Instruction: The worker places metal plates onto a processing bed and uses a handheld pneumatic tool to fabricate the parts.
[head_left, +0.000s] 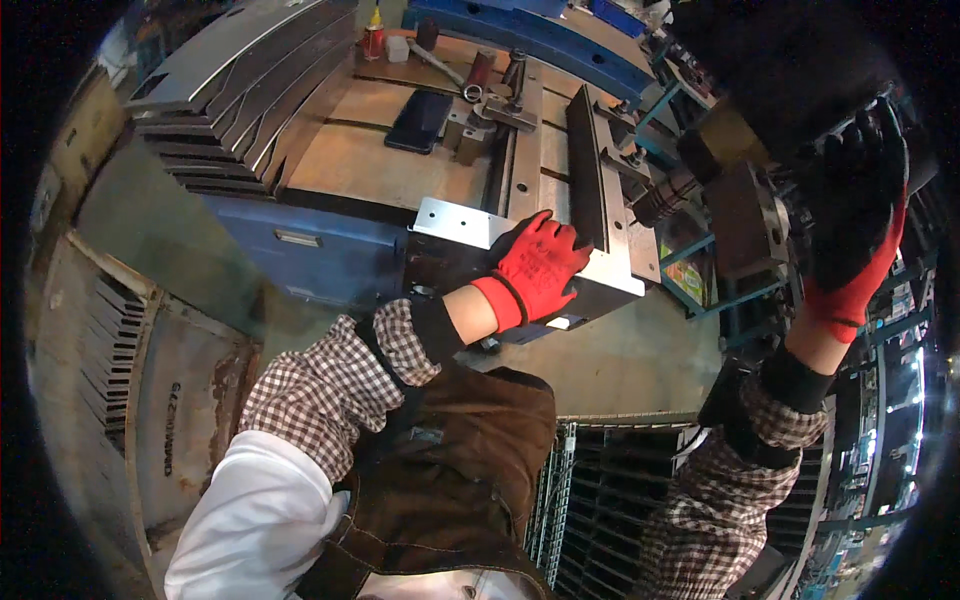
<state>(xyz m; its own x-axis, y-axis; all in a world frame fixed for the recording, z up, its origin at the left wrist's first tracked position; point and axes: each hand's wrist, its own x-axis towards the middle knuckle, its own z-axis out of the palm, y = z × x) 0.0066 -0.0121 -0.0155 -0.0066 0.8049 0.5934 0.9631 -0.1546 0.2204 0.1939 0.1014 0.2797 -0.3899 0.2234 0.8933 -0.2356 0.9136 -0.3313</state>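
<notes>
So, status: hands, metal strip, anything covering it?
Left hand on metal strip, hiding its middle. Right hand raised by dark machine, contact unclear.

I am viewing a black phone (419,121) lying flat, a red bottle (373,42) standing beyond it beside a white block (397,49), and a blue cabinet (340,258) sitting below.

Metal strip (458,223): bright silver, long, narrow, flat top, two small dark holes toward left end. Lies along near edge of table (350,165), running left to right; middle covered by left hand (540,265). Machine head (790,70): bulky, black, upper right, details too dark.
</notes>
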